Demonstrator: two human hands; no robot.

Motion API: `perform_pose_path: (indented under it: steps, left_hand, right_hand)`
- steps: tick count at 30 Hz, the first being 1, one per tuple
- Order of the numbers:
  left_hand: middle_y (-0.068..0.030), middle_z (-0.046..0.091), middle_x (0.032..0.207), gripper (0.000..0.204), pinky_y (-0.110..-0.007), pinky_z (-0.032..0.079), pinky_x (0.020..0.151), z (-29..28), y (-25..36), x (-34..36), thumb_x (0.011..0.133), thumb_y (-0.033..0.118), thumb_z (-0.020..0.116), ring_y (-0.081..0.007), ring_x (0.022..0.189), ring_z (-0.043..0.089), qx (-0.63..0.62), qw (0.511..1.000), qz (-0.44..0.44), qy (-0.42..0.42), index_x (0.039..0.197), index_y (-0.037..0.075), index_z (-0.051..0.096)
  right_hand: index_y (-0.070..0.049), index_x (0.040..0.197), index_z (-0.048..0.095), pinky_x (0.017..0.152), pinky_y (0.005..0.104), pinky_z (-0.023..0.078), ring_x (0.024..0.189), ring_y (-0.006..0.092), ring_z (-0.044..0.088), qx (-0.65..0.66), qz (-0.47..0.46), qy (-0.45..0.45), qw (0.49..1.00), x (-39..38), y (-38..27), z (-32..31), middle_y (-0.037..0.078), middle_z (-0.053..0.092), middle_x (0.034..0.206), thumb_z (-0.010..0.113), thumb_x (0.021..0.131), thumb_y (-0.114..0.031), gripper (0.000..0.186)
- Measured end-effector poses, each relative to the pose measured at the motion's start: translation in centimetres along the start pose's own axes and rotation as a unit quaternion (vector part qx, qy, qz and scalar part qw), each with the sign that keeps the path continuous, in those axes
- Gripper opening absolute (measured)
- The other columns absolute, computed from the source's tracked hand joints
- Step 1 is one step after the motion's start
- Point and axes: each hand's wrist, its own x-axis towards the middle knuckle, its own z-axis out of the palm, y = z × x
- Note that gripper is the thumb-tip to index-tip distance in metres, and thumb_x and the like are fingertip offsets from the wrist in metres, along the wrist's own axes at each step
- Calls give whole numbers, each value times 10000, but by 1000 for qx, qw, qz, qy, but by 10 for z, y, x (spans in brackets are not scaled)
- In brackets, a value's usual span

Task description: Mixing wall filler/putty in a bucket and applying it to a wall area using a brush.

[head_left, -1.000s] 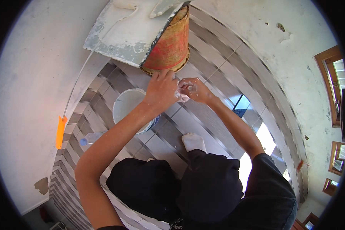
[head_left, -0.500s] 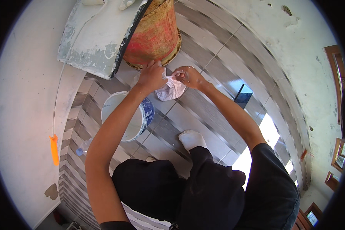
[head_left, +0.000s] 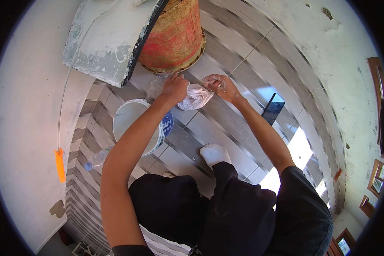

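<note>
White bag (head_left: 195, 97), crumpled and pinkish in its folds, is just beyond and to the right of the white bucket (head_left: 130, 119), between my two hands. Nearest me are my black trousers (head_left: 163, 196). A clear bottle (head_left: 99, 158) lies on its side to the near left of the bucket, with an orange handle (head_left: 59, 165) farther left; my white-socked foot (head_left: 214, 154) is to its right. A dark phone (head_left: 274, 108) lies well to the bucket's right. My left hand (head_left: 175, 88) is clenched on the bag's left end, beyond the bucket. My right hand (head_left: 221, 87), farther right, curls its whitened fingers beside the bag's other corner; I can't tell whether they pinch it. So far the bag is bunched up at my left hand; I see neither its mouth nor anything taken out. Clear plastic (head_left: 154, 88) sits just past the bucket; farther beyond are a worn red bucket (head_left: 173, 36) and, to its left, a white-smeared board (head_left: 102, 42).
</note>
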Motion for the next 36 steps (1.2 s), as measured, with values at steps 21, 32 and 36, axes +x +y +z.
perform_pose_path:
  steps: [21,32,36]
  left_hand:
    - [-160,660,1050,322,-360,482,884,-128,9,-120,885,207,654,-296,972,622,-307,940,26,143,1148,20,638]
    - [-152,555,1130,481,-389,423,922,38,1,-415,808,175,743,-281,1047,536,-240,676,-414,561,1200,9,519]
    - [-197,419,1315,996,-435,376,1017,116,-59,-418,675,335,875,-323,1200,457,-190,599,-516,582,1385,4,260]
  right_hand:
    - [11,990,649,670,271,457,743,111,537,26,-70,12,997,-37,-16,13,36,608,839,589,952,-311,329]
    - [-8,1105,658,728,280,485,780,118,583,24,-35,-160,986,-72,-126,59,63,676,894,615,938,-247,295]
    - [-21,1127,661,727,265,482,785,102,578,-15,-83,-214,973,-63,-182,83,63,675,886,611,945,-208,266]
